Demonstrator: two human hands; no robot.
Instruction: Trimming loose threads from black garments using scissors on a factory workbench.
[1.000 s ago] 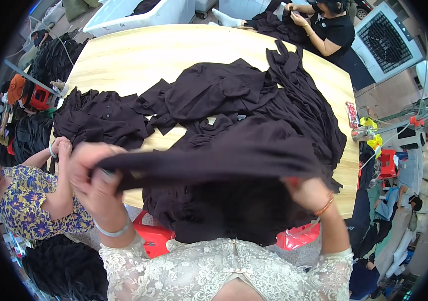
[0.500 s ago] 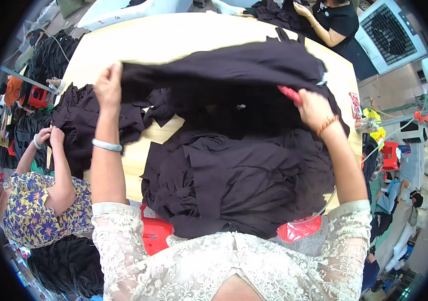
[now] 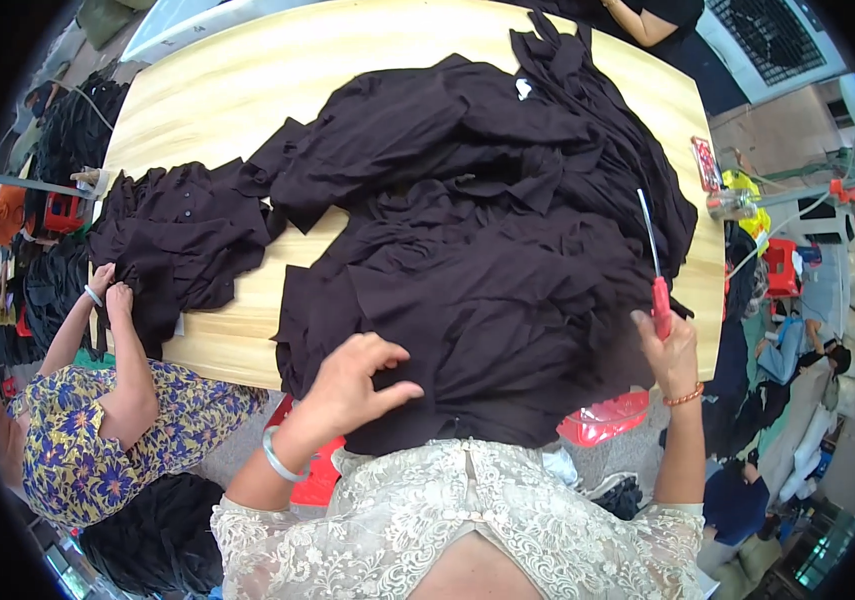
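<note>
1. The wooden table [image 3: 247, 90] carries a broad heap of black garments [image 3: 487, 230] across its middle and right side, spilling over the near edge toward the person. The heap is the work in hand, and its near edge lies just under both hands.
2. A smaller pile of black cloth [image 3: 177, 240] lies at the left of the table, where a co-worker in a flowered top [image 3: 97, 440] has both hands on it. It sits just beside the big heap, so pieces are best kept from drifting across.
3. The left hand [image 3: 352, 385] hovers over the near edge of the heap, fingers spread and loose, gripping nothing. A good move, as I judge it, is to pinch one single layer at the near edge instead of a bunch.
4. The right hand [image 3: 669, 350] is closed around the red handle of a pair of scissors [image 3: 653, 265], blades pointing up and away over the right edge of the heap.
5. Those blades stand close to loose folds; turning the tips clear of the cloth before lifting anything would likely spare a snag.
6. A small white label [image 3: 524, 88] shows at the far end of the heap, a handy mark for finding a neckline.
</note>
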